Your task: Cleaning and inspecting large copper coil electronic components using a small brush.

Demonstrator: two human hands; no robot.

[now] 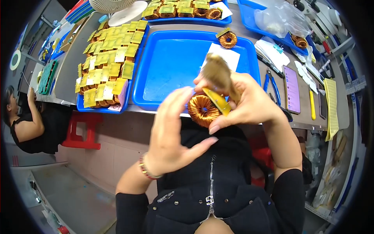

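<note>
My right hand (253, 99) grips a copper-wound toroidal coil (203, 110) with a small yellow plate (216, 100) along its upper right side. A brown-bristled brush (216, 73), blurred, rises from between the fingers of this same hand; its handle is mostly hidden. Beside the coil, on its left, is my left hand (167, 134), with fingers stretched out and the thumb apart, pointing toward the coil. Both hands are over the near edge of a blue tray (167, 103). Another coil with a yellow plate (227, 39) rests at that tray's far right, near a white paper (223, 56).
On the left, a blue tray (131, 84) is packed with plated coils; another such tray (187, 20) stands behind. Blue-handled pliers (274, 87), a purple-screened phone (291, 89) and a yellow tool (312, 105) lie at right. Another person (33, 124) sits far left near a red stool (82, 132).
</note>
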